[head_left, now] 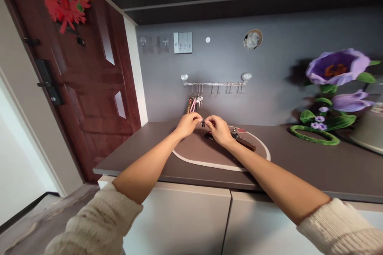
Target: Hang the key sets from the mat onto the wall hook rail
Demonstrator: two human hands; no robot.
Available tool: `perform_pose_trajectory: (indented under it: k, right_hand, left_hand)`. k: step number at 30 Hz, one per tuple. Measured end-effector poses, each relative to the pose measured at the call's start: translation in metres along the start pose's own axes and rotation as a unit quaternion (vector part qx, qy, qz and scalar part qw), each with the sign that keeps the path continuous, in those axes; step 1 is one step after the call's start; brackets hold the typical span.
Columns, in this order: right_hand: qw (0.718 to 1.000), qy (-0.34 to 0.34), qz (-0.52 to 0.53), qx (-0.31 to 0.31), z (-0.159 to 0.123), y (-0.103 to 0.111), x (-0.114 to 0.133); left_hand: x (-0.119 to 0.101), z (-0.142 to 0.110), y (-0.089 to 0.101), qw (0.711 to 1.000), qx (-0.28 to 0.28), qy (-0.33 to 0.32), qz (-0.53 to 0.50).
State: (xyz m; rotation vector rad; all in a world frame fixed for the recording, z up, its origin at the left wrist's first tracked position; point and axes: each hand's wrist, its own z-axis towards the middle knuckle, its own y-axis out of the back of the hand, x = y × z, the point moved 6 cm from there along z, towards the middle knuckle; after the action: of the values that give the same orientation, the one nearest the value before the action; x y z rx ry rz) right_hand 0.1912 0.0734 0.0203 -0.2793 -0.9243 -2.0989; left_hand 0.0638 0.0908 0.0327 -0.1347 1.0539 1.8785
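Observation:
My left hand (pixel 188 123) and my right hand (pixel 219 128) meet above an oval brown mat (pixel 209 153) with a white edge on a cabinet top. Both pinch a small dark key piece (pixel 203 123) between their fingertips. Under my right hand more keys with a brown strap (pixel 243 141) lie on the mat. On the wall behind, a chrome hook rail (pixel 215 83) carries a hanging bunch of keys with pink and brown tags (pixel 194 102) at its left end.
A dark red door (pixel 86 75) with a black lock stands at the left. Purple fabric flowers (pixel 335 91) with a green ring sit at the right of the brown cabinet top (pixel 299 163). White cabinet doors lie below. Switches and small hooks are on the grey wall.

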Motion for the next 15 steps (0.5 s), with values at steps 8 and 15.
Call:
perform_pose_trajectory:
  k: [8, 15]
  right_hand:
    - [1.000, 0.000, 0.004, -0.021, 0.002, 0.006, -0.008]
    - [0.996, -0.038, 0.037, -0.070, 0.017, 0.020, -0.014]
  left_hand:
    - [0.002, -0.001, -0.001, 0.999, -0.042, 0.003, -0.004]
    - [0.010, -0.001, -0.004, 0.995, -0.048, 0.014, 0.090]
